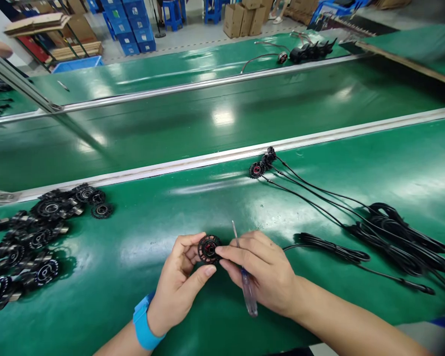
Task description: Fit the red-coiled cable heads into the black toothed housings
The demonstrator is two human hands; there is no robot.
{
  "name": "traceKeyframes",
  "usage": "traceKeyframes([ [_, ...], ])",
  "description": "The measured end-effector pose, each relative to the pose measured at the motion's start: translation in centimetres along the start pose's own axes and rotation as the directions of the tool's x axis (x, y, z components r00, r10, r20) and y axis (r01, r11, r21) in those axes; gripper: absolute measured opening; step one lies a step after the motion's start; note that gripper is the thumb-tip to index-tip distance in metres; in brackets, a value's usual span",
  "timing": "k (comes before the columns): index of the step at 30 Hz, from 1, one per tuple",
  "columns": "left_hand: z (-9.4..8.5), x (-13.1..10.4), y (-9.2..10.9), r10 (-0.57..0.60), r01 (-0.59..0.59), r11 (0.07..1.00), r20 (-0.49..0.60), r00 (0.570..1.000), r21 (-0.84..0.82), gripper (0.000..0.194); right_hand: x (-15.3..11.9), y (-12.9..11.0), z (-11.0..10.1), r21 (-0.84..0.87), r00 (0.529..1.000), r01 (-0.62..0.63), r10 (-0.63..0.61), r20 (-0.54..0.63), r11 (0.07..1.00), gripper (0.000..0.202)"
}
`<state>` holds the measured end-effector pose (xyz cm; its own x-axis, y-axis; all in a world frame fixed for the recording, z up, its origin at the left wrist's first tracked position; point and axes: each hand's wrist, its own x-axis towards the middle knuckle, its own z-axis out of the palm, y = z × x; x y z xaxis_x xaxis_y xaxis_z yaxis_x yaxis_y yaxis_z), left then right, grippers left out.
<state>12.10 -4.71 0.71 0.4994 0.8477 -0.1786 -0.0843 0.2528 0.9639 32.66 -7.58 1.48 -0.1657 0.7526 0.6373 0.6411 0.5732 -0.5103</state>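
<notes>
Between both hands is a round black slotted part (pixel 208 249) with red inside, its open face turned toward me. My left hand (pixel 187 274) grips it by the rim, thumb below and fingers behind. My right hand (pixel 261 269) holds a screwdriver (pixel 248 291) with a clear handle, its metal shaft pointing away from me between the fingers. The right thumb and forefinger also touch the right side of the round part. From beneath the right hand a black cable (pixel 326 245) runs to a tied bundle; whether it joins the round part is hidden.
Several black round parts with metal pieces (pixel 40 237) lie heaped at the left. Ahead, smaller round parts (pixel 257 169) connect to cables leading to coiled bundles (pixel 396 232) at the right. A white rail (pixel 178 167) edges the green bench (pixel 141 247), with a conveyor belt beyond.
</notes>
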Motion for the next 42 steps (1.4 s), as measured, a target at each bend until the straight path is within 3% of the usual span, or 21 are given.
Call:
traceKeyframes([
  [7,-0.1,0.1,0.2,-0.036,0.037,0.999,0.079,0.996,-0.012,0.04,0.2,0.4,-0.4,-0.044,0.989,0.102,-0.096,0.112,0.994,0.038],
  [13,-0.2,0.2,0.2,-0.108,0.111,0.994,0.145,0.983,-0.013,0.042,0.6,0.7,-1.2,-0.02,0.965,0.198,-0.191,0.181,0.98,0.034],
  [19,0.2,0.1,-0.2,-0.16,0.158,0.987,0.151,0.975,0.025,0.041,0.6,0.2,-0.8,-0.04,0.968,0.083,-0.071,0.239,0.996,0.015],
  [23,0.3,0.4,-0.6,-0.18,0.191,0.981,0.193,0.965,-0.042,0.038,0.3,0.5,-0.4,0.027,0.98,0.013,-0.018,0.2,1.0,0.012],
  [29,0.0,0.9,-0.5,-0.116,0.149,0.98,0.23,0.966,-0.132,0.04,0.1,1.1,-0.6,0.106,1.0,0.012,-0.014,0.024,0.994,0.024],
  [38,-0.3,0.7,-0.3,-0.136,0.177,0.973,0.25,0.959,-0.15,0.041,0.2,1.3,-0.8,0.07,0.995,0.038,-0.044,0.09,0.997,0.031],
  [42,0.0,0.8,0.0,-0.147,0.208,0.958,0.288,0.946,-0.197,0.041,0.3,1.4,-0.9,0.086,0.994,0.098,-0.102,0.047,0.991,0.032],
])
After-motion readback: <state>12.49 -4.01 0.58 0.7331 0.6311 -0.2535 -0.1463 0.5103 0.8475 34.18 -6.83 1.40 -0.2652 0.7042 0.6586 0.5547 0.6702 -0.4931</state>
